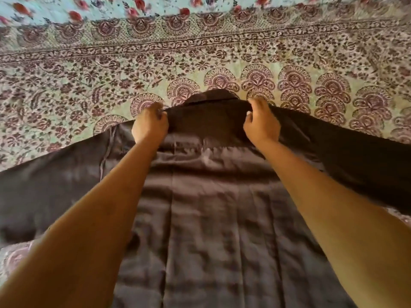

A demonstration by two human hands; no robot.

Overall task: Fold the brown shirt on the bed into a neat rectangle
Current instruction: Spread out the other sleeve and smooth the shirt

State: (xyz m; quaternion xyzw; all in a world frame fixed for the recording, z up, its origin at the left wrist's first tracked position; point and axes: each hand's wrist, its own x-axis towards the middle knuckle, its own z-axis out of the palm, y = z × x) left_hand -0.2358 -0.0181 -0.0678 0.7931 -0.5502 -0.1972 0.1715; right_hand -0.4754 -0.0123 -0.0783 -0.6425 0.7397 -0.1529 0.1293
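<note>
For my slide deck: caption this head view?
Both hands, left hand and right hand, grip brown shirt shoulders on patterned bedsheet.

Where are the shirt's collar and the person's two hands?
collar (211, 96), head view, its dark far edge.
left hand (149, 125), head view, back of the hand.
right hand (262, 123), head view, back of the hand.

No text, label, brand or number can be read anywhere. The bed cover (66, 90) carries only floral print.
</note>
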